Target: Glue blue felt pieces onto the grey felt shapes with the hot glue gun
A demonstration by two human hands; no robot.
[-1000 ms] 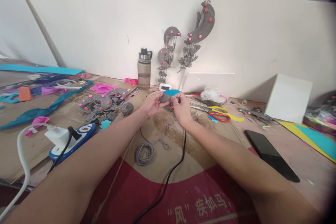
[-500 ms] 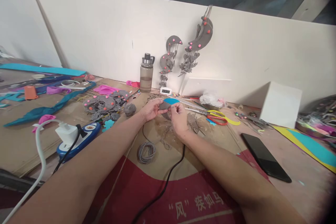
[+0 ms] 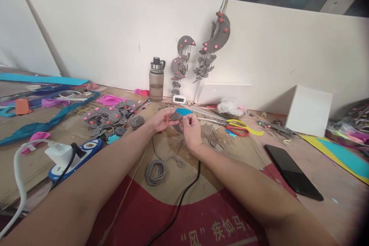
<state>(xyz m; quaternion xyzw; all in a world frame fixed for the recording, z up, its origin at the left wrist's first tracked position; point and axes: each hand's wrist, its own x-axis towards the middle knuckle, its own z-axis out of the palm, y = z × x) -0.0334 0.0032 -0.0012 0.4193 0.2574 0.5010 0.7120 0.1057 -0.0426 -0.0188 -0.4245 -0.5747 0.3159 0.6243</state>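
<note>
My left hand grips the left edge of a small grey felt piece between thumb and fingers. On its right side my right hand pinches the same piece; the fingertips are partly hidden. A bright blue shape shows just behind the felt, and I cannot tell whether it is joined to it. Below the hands, more grey material hangs or lies close to the cardboard. A loose coil of grey yarn rests nearer to me, with a strand running up toward my hands.
Scissors with red and yellow handles lie to the right, beyond a black phone. Left are a power strip, a yarn ball and grey felt crescents. A water bottle stands behind. A black cable crosses the cardboard.
The whole view has shifted slightly, so most things sit a little further left. Both hands keep hold of the grey felt piece, with only slight finger movement.
</note>
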